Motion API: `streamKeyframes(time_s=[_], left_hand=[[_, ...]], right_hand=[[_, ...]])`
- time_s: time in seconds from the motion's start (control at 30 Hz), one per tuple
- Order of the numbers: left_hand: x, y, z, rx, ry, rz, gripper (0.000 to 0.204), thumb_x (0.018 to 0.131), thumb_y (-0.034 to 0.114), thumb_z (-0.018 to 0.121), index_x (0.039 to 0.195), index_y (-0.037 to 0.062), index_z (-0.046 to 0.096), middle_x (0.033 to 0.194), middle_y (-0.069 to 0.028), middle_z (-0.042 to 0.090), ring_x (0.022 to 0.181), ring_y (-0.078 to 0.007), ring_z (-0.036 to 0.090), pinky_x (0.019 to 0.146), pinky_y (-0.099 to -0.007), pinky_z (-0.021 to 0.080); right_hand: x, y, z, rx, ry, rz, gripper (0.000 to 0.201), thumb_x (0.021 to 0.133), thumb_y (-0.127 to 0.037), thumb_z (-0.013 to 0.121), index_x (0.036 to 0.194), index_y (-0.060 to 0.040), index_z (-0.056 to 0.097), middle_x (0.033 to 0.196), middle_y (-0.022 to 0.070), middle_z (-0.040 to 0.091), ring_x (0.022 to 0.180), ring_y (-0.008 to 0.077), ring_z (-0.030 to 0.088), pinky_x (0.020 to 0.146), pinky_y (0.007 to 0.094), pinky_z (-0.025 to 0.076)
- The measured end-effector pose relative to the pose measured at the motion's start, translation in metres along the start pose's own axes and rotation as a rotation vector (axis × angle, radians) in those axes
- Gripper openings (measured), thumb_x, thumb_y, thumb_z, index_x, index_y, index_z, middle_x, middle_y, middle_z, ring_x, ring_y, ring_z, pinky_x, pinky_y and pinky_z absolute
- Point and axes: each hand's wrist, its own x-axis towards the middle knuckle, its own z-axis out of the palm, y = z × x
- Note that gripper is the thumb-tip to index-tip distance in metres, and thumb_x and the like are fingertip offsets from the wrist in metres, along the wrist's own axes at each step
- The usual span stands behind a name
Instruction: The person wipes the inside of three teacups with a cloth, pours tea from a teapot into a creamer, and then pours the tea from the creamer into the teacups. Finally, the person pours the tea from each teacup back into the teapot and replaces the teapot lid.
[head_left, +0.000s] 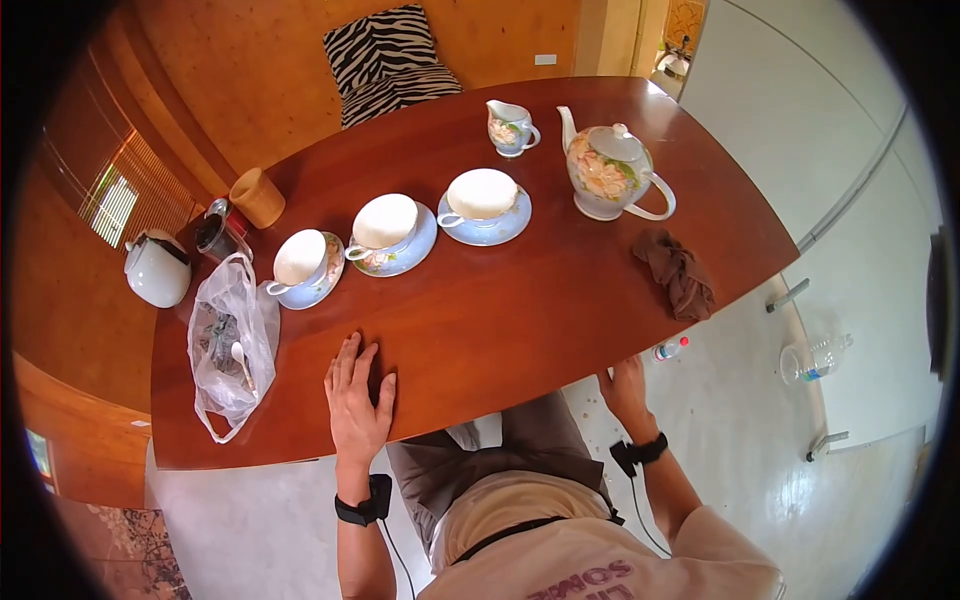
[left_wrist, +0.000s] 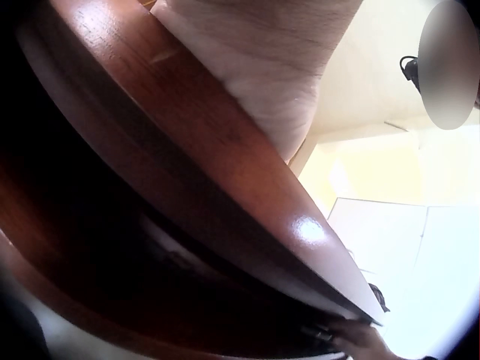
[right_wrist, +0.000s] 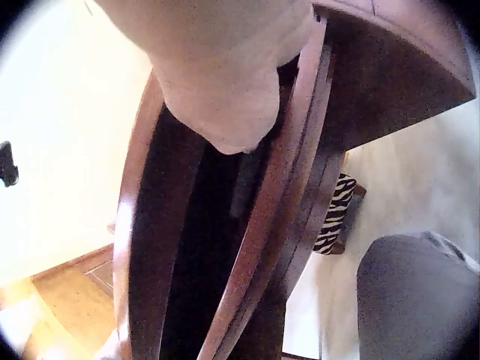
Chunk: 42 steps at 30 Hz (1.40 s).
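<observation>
My left hand (head_left: 358, 405) rests on the brown table (head_left: 500, 330) near its front edge, fingers spread and fairly straight. A white plastic bag (head_left: 215, 385) lies to its left with a small white spoon (head_left: 240, 362) on it. At the table's front edge is my right hand (head_left: 627, 390), its fingertips hidden under the top. In the right wrist view that hand (right_wrist: 217, 90) reaches into a dark gap between two curved wooden edges; I cannot tell what the fingers hold. A crumpled brown cloth (head_left: 677, 275) lies on the tabletop near it.
Three blue floral cups, including the middle cup (head_left: 386, 225), stand on saucers. Behind are a creamer (head_left: 510, 130) and teapot (head_left: 605, 175). A white kettle (head_left: 158, 270), a dark jar (head_left: 215, 238) and a wooden cup (head_left: 258, 198) stand left. Bottles (head_left: 815, 360) lie on the floor.
</observation>
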Motion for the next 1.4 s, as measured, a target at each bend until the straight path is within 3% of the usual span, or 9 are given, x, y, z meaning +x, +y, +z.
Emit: streamKeyframes(time_s=[0.3, 0.67, 0.77, 0.87, 0.97, 1.13, 1.2, 1.27, 1.4], left_hand=[[0.001, 0.001, -0.002, 0.000, -0.014, -0.008, 0.045, 0.097, 0.024, 0.064, 0.136, 0.0007, 0.060, 0.153, -0.0208, 0.049, 0.142, -0.0406, 0.045, 0.118, -0.0516, 0.032], [0.014, 0.007, -0.022, -0.012, -0.104, -0.047, 0.046, 0.095, 0.019, 0.068, 0.137, 0.0022, 0.059, 0.152, -0.0203, 0.051, 0.141, -0.0409, 0.045, 0.118, -0.0508, 0.033], [0.033, -0.002, -0.037, -0.140, -0.185, -0.135, 0.043, 0.093, 0.015, 0.071, 0.132, 0.0008, 0.062, 0.144, -0.0222, 0.057, 0.135, -0.0426, 0.051, 0.113, -0.0495, 0.040], [0.048, -0.020, -0.043, -0.193, -0.083, -0.098, 0.038, 0.092, 0.012, 0.073, 0.126, -0.0027, 0.064, 0.130, -0.0238, 0.065, 0.117, -0.0418, 0.063, 0.099, -0.0477, 0.051], [0.060, -0.026, -0.044, -0.288, 0.014, -0.245, 0.026, 0.096, 0.009, 0.070, 0.118, -0.0046, 0.066, 0.098, -0.0201, 0.073, 0.081, -0.0306, 0.072, 0.069, -0.0377, 0.056], [0.068, -0.050, -0.039, -0.416, 0.049, -0.383, 0.022, 0.096, 0.009, 0.070, 0.114, -0.0046, 0.067, 0.085, -0.0176, 0.073, 0.071, -0.0262, 0.071, 0.064, -0.0347, 0.054], [0.072, -0.051, -0.047, -0.274, -0.061, -0.378, 0.023, 0.097, 0.011, 0.069, 0.115, -0.0027, 0.067, 0.090, -0.0146, 0.073, 0.073, -0.0198, 0.069, 0.066, -0.0339, 0.054], [0.076, -0.050, -0.050, -0.195, -0.071, -0.340, 0.023, 0.096, 0.012, 0.070, 0.114, -0.0020, 0.068, 0.089, -0.0155, 0.074, 0.072, -0.0229, 0.070, 0.066, -0.0357, 0.054], [0.078, -0.050, -0.052, -0.100, -0.066, -0.226, 0.022, 0.092, 0.013, 0.074, 0.108, -0.0007, 0.069, 0.078, -0.0151, 0.073, 0.065, -0.0295, 0.069, 0.062, -0.0403, 0.053]], right_hand=[[0.027, -0.084, -0.099, 0.222, -0.075, 0.165, 0.002, 0.091, 0.002, 0.068, 0.090, 0.0010, 0.070, 0.080, 0.0123, 0.069, 0.071, 0.0300, 0.068, 0.066, 0.0343, 0.054], [0.140, -0.100, -0.034, 0.336, -0.347, -0.037, 0.010, 0.093, -0.005, 0.069, 0.102, -0.0051, 0.067, 0.090, 0.0085, 0.067, 0.066, 0.0267, 0.066, 0.059, 0.0357, 0.053], [0.153, -0.099, -0.025, 0.225, -0.428, -0.080, 0.009, 0.093, -0.009, 0.069, 0.101, -0.0064, 0.066, 0.091, 0.0089, 0.067, 0.069, 0.0303, 0.067, 0.061, 0.0388, 0.054], [0.166, -0.098, -0.018, 0.232, -0.480, -0.134, 0.012, 0.093, -0.011, 0.070, 0.104, -0.0073, 0.067, 0.094, 0.0102, 0.068, 0.071, 0.0296, 0.066, 0.063, 0.0387, 0.052], [0.175, -0.096, -0.007, 0.273, -0.480, -0.203, 0.014, 0.093, -0.012, 0.070, 0.106, -0.0072, 0.066, 0.094, 0.0106, 0.069, 0.072, 0.0303, 0.067, 0.065, 0.0405, 0.053], [0.190, -0.090, 0.004, 0.337, -0.577, -0.183, 0.012, 0.093, -0.012, 0.070, 0.102, -0.0047, 0.067, 0.088, 0.0114, 0.071, 0.075, 0.0296, 0.069, 0.065, 0.0386, 0.053], [0.193, -0.088, 0.005, 0.364, -0.613, -0.160, 0.012, 0.093, -0.012, 0.070, 0.102, -0.0039, 0.067, 0.087, 0.0115, 0.071, 0.075, 0.0285, 0.070, 0.065, 0.0371, 0.053], [0.197, -0.088, 0.000, 0.459, -0.665, -0.058, 0.010, 0.093, -0.013, 0.068, 0.098, -0.0046, 0.068, 0.088, 0.0142, 0.072, 0.082, 0.0339, 0.071, 0.070, 0.0397, 0.055], [0.200, -0.083, -0.011, 0.527, -0.692, -0.026, 0.011, 0.094, -0.011, 0.068, 0.101, -0.0027, 0.069, 0.087, 0.0146, 0.072, 0.080, 0.0285, 0.073, 0.069, 0.0353, 0.054]])
